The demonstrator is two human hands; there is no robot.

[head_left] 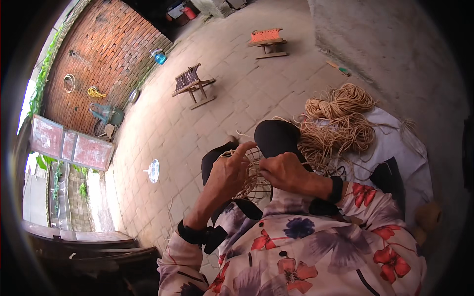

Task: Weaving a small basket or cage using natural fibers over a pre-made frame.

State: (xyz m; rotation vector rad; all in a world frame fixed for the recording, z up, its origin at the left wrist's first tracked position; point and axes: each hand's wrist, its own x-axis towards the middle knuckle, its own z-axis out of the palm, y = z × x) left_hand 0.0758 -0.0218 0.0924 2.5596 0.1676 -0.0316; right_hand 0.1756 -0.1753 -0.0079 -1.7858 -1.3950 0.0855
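Between my knees is a small basket-like wire frame [256, 183], with tan cord woven along its left side. My left hand [228, 173] is closed around that woven side, its index finger reaching along the top. At the frame's right edge, my right hand [284, 171] is closed with its fingertips pressed together against it. What those fingertips pinch is too small to make out. Beside my right knee lies a big heap of loose tan cord [338, 133], with a bundled coil [340, 101] at its far end.
A white sheet [395, 143] lies under the cord on my right. Two low wooden stools, one with a dark woven seat [187, 79] and one with an orange seat [266, 35], stand ahead on the paved floor. A brick wall [106, 54] rises at the left.
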